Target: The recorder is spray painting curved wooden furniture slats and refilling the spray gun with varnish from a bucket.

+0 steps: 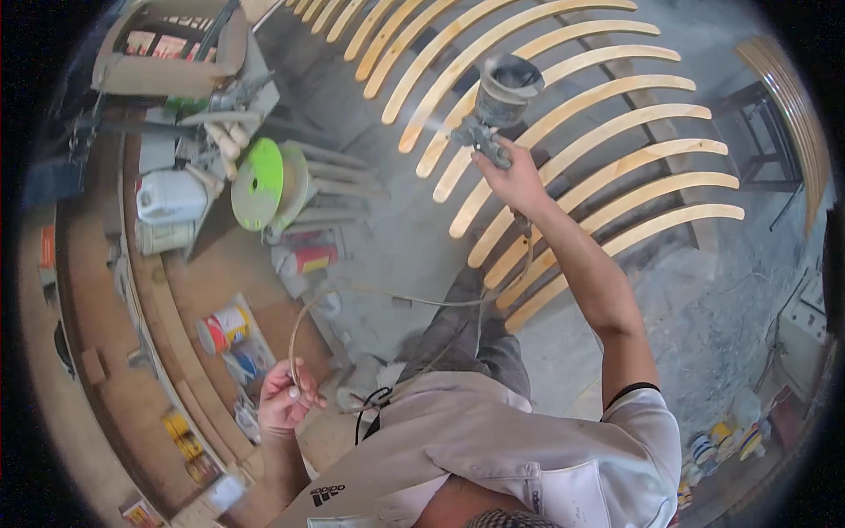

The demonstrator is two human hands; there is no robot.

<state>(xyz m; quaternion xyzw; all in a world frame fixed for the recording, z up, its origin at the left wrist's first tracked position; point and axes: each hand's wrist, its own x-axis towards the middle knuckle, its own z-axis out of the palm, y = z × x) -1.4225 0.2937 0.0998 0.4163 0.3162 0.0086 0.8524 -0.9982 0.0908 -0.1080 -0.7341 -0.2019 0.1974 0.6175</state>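
Observation:
My right hand is closed round the handle of a spray gun, held out over a row of curved wooden slats. A dark cup sits on top of the gun. Pale mist leaves the nozzle toward the left, over the slats. From the gun's handle a thin air hose hangs down and loops across in front of me. At the lower left, my left hand grips the hose between curled fingers, well away from the slats.
On the left stand a green spool, a white jug and a can on wooden shelving. A padded chair is at the far left. Several cans sit at the lower right; a dark stool stands behind the slats.

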